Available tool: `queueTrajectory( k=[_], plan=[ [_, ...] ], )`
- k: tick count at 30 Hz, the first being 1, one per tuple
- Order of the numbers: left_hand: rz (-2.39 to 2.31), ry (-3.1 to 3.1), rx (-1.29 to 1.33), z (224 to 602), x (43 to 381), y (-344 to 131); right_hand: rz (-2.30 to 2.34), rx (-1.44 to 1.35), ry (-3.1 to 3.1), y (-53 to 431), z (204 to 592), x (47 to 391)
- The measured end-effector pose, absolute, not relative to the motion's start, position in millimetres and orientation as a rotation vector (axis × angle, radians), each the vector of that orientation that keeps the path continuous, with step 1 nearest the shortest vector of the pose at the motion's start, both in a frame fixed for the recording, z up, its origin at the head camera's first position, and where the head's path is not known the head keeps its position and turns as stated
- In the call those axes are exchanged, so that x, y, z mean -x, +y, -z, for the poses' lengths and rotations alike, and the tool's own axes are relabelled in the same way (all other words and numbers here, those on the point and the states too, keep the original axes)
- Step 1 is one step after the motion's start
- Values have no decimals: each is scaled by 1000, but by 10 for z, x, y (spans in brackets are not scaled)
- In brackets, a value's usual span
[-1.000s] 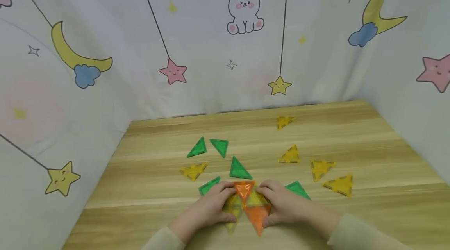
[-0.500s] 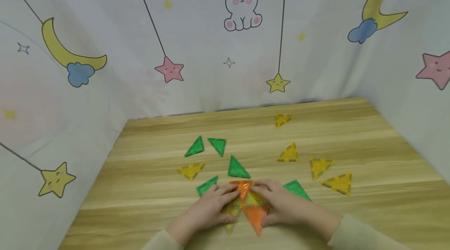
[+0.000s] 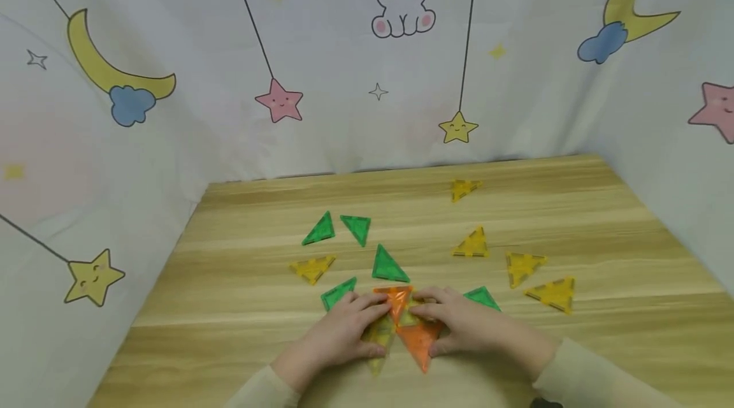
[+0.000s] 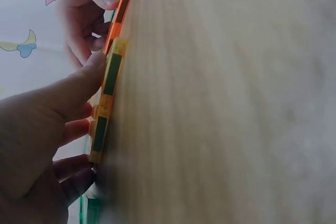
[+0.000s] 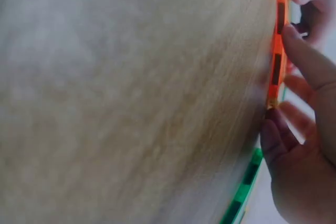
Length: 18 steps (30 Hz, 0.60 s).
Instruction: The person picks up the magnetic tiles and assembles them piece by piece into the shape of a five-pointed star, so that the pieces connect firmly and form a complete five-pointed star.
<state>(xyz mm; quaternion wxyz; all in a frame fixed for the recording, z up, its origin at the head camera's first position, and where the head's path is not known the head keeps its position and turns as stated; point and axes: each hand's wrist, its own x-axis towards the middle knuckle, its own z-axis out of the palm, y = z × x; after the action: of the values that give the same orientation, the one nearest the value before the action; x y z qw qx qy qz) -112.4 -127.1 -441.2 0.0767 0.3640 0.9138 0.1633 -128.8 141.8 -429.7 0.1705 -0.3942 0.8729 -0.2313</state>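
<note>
Flat triangular magnetic tiles lie edge to edge between the two hands in the head view. An orange tile (image 3: 398, 298) is at the far side, a second orange tile (image 3: 420, 345) at the near right, and yellow tiles (image 3: 380, 339) show between and beside them. My left hand (image 3: 344, 330) grips the left yellow tile, thumb on its near edge and fingertips reaching the far orange one. With its thumb at the near orange tile's edge, my right hand (image 3: 467, 324) holds the right side, fingers over a partly hidden yellow tile (image 3: 408, 315). Both wrist views show these tiles edge-on, low along the table.
Loose green tiles (image 3: 390, 266) lie just beyond the group, with one (image 3: 338, 293) by the left hand and another (image 3: 483, 298) behind the right. Several yellow tiles (image 3: 524, 268) are spread over the wooden table (image 3: 229, 306). A patterned curtain (image 3: 338, 134) stands behind.
The left fingertips have moved from beside the far orange tile onto its left part. The right fingers have shifted slightly over the yellow tile. The head view has tilted a little; the loose tiles stay put.
</note>
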Motion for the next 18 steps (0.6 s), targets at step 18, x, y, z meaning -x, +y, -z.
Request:
queueTrajectory(
  k=[18],
  plan=[
    [-705, 2731, -964, 4381, 1085, -1557, 703, 1008, 2512, 1356, 4328, 1244]
  ],
)
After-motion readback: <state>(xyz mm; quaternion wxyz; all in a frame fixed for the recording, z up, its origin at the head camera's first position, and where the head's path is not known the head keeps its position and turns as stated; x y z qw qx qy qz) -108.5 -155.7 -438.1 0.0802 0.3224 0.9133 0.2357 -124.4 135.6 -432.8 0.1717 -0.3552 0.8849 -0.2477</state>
